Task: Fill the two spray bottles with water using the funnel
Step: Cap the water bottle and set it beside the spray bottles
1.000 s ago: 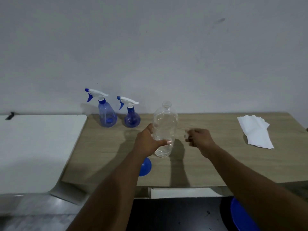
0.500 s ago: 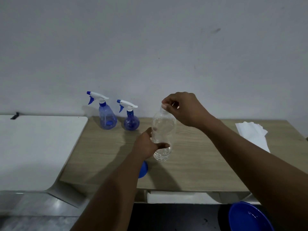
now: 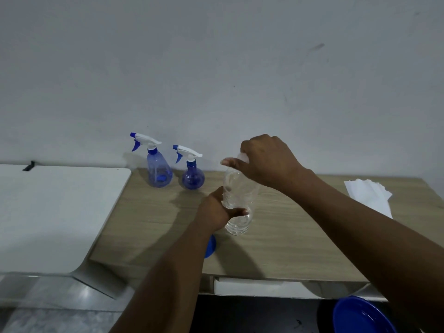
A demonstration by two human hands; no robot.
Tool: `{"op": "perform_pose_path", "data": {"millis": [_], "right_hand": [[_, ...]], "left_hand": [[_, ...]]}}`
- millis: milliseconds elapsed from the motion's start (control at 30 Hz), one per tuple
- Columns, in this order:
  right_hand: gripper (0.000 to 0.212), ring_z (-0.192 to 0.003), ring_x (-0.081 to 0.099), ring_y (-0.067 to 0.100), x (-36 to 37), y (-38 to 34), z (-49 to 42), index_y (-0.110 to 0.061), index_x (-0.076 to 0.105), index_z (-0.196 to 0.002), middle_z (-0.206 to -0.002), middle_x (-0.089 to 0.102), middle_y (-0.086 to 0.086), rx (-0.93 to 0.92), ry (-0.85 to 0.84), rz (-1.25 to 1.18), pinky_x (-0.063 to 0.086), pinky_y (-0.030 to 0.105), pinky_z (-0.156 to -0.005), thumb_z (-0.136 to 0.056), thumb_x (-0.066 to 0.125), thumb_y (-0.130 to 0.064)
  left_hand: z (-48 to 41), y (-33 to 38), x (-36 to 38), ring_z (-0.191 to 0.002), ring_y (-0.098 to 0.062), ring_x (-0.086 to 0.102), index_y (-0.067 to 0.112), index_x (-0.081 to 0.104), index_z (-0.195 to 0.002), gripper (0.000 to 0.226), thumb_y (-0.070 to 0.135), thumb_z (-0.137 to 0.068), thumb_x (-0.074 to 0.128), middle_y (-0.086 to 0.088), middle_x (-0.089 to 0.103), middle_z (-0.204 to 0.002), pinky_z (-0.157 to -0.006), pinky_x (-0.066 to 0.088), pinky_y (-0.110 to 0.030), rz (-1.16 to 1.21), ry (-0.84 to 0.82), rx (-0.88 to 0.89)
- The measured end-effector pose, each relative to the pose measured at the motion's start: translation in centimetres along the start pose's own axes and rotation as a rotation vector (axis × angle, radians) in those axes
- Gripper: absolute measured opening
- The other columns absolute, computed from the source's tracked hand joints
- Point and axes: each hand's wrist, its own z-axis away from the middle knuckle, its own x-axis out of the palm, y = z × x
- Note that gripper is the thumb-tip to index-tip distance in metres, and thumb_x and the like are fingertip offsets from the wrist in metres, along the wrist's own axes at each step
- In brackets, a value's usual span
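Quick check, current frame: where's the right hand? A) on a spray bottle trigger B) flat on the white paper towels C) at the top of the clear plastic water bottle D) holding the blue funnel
C: the right hand is closed over the top of the clear plastic water bottle, while the left hand grips the bottle's middle.

Left hand (image 3: 216,212) curled in a grip, right hand (image 3: 266,159) raised higher, fingers apparently pinched.

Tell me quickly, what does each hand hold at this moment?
Left hand: closed around the middle of the clear water bottle.
Right hand: closed on the white cap at the bottle's top.
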Motion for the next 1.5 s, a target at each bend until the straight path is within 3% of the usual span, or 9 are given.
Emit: {"op": "perform_pose_path", "data": {"millis": [100,267,400,600,767,933,1100,1233,1500], "right_hand": [[0.044,-0.08,0.057,0.022,-0.6,0.3,0.1,-0.01,0.06,-0.095,-0.088,0.06,0.001,-0.072,-0.092,-0.028,0.04,0.032,-0.067,-0.098,0.048,-0.052],[0.055,-0.074,0.055,0.022,-0.3,0.5,-0.4,-0.017,0.046,-0.084,-0.079,0.051,-0.001,-0.019,-0.019,0.16,0.034,0.031,-0.059,-0.096,0.031,-0.069],[0.053,-0.087,0.063,0.025,0.3,1.7,-0.2,-0.017,0.055,-0.112,-0.096,0.063,0.0,-0.147,-0.059,0.051,0.038,0.032,-0.063,-0.099,0.031,-0.063],[0.069,-0.048,0.039,0.016,0.9,1.9,-0.4,-0.016,0.04,-0.072,-0.057,0.043,-0.004,-0.052,0.02,0.179,0.026,0.026,-0.05,-0.086,0.023,-0.081],[0.055,-0.062,0.052,0.02,1.2,2.9,0.1,-0.019,0.048,-0.091,-0.07,0.052,-0.007,-0.18,0.031,0.022,0.034,0.029,-0.054,-0.094,0.028,-0.071],[0.058,-0.042,0.034,0.023,2.0,2.3,-0.1,-0.017,0.035,-0.065,-0.049,0.036,-0.004,-0.134,0.145,0.156,0.016,0.021,-0.047,-0.093,0.033,-0.067],[0.057,-0.052,0.05,0.02,2.6,2.6,0.5,-0.021,0.043,-0.087,-0.062,0.053,-0.004,-0.034,0.046,0.004,0.038,0.027,-0.052,-0.092,0.028,-0.075],[0.048,-0.07,0.059,0.02,2.0,3.3,0.6,-0.021,0.053,-0.102,-0.082,0.064,-0.004,-0.058,-0.013,-0.157,0.046,0.032,-0.062,-0.093,0.044,-0.067],[0.039,-0.069,0.055,0.02,2.3,3.7,-0.2,-0.022,0.06,-0.089,-0.067,0.052,-0.013,-0.009,0.02,-0.249,0.041,0.031,-0.062,-0.086,0.062,-0.062]], "left_hand": [[0.0,0.1,-0.1,-0.098,-0.01,0.055,0.03,0.056,-0.126,0.076,0.052,-0.061,0.089,0.014,0.059,-0.101,-0.087,0.042,-0.025,-0.012,0.003,0.001],[-0.4,-0.2,0.0,-0.11,-0.014,0.06,0.032,0.056,-0.123,0.077,0.052,-0.057,0.091,0.015,0.063,-0.105,-0.097,0.048,-0.032,0.01,-0.004,0.015],[-0.6,-0.3,0.1,-0.11,-0.015,0.06,0.032,0.057,-0.124,0.083,0.06,-0.052,0.089,0.01,0.067,-0.116,-0.099,0.049,-0.037,0.004,0.001,0.022],[-0.6,-0.2,0.2,-0.107,-0.014,0.062,0.031,0.056,-0.127,0.088,0.065,-0.051,0.085,0.009,0.068,-0.117,-0.095,0.053,-0.038,-0.034,-0.01,0.036],[-0.6,-0.3,0.3,-0.109,-0.015,0.061,0.028,0.056,-0.129,0.088,0.062,-0.054,0.086,0.007,0.068,-0.119,-0.094,0.052,-0.035,-0.035,-0.011,0.037],[-0.7,-0.2,0.3,-0.108,-0.016,0.062,0.032,0.055,-0.129,0.089,0.061,-0.051,0.086,0.008,0.068,-0.117,-0.095,0.053,-0.04,-0.039,-0.038,0.042],[-0.8,-0.2,0.0,-0.11,-0.014,0.061,0.031,0.052,-0.132,0.096,0.06,-0.048,0.089,0.009,0.066,-0.119,-0.095,0.052,-0.039,-0.097,-0.08,0.052],[-0.2,-1.4,-1.7,-0.123,-0.02,0.052,0.03,0.032,-0.146,0.119,0.061,-0.045,0.086,0.001,0.047,-0.14,-0.101,0.047,-0.042,-0.465,-0.184,0.065],[0.5,-6.3,-5.2,-0.099,-0.017,0.06,0.027,0.061,-0.104,0.043,0.027,-0.069,0.086,0.0,0.058,-0.116,-0.084,0.051,-0.033,-0.72,-0.317,-0.167]]}}
